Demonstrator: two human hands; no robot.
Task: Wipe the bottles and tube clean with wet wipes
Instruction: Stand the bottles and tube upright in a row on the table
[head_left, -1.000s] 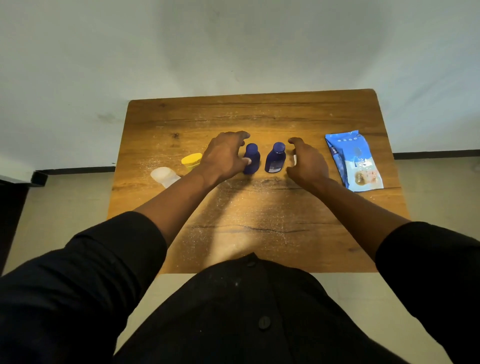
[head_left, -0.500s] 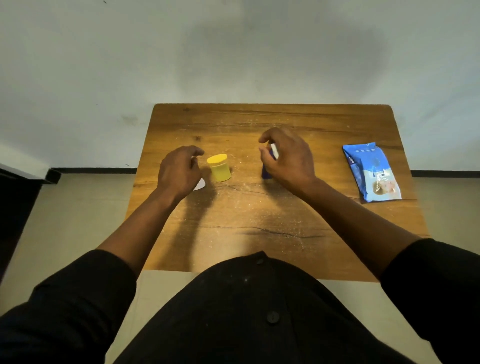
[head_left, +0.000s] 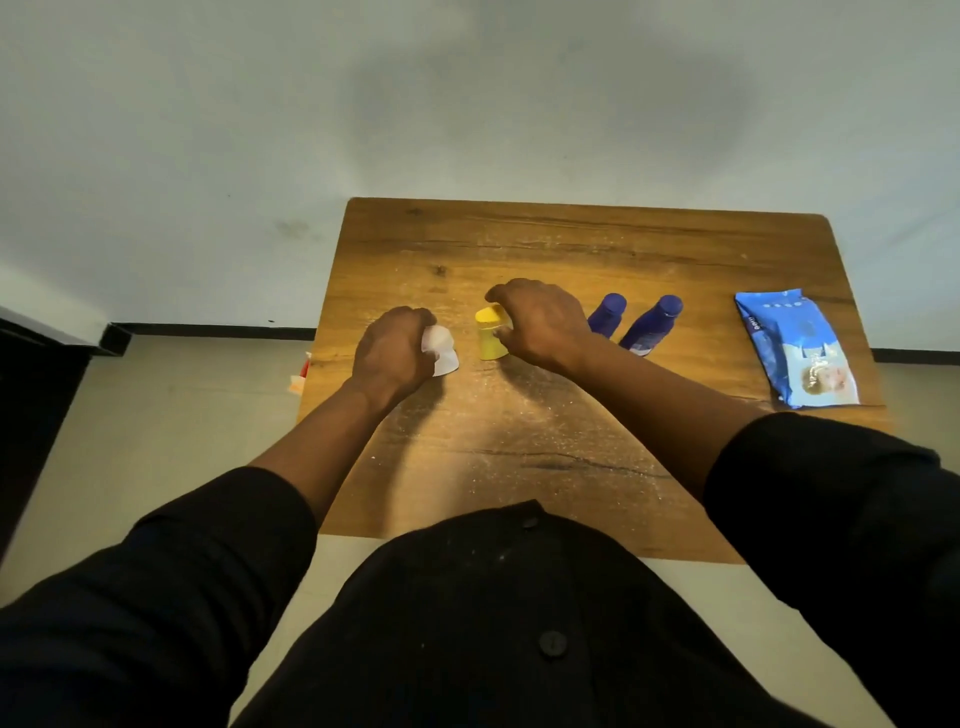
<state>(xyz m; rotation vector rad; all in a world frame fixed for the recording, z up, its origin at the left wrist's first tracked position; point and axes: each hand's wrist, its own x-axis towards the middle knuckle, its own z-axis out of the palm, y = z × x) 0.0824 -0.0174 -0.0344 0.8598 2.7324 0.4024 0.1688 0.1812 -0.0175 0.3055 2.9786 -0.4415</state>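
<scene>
On the wooden table (head_left: 571, 249) my left hand (head_left: 392, 351) curls round a white tube (head_left: 441, 351) that lies near the left edge. My right hand (head_left: 540, 322) arches over a small yellow bottle (head_left: 490, 335), fingers curled at its top and side. Whether they grip the yellow bottle is unclear. Two dark blue bottles (head_left: 605, 314) (head_left: 652, 325) stand just right of that hand, apart from it. A blue pack of wet wipes (head_left: 795, 348) lies flat at the right side.
White powder is scattered over the table's middle and front. A small red and orange object (head_left: 301, 374) shows on the floor past the table's left edge. A dark piece of furniture (head_left: 31, 374) stands at far left. The wall is close behind.
My right hand left the blue bottles and moved left onto the yellow bottle. My left hand closed round the white tube. The camera view shifted left.
</scene>
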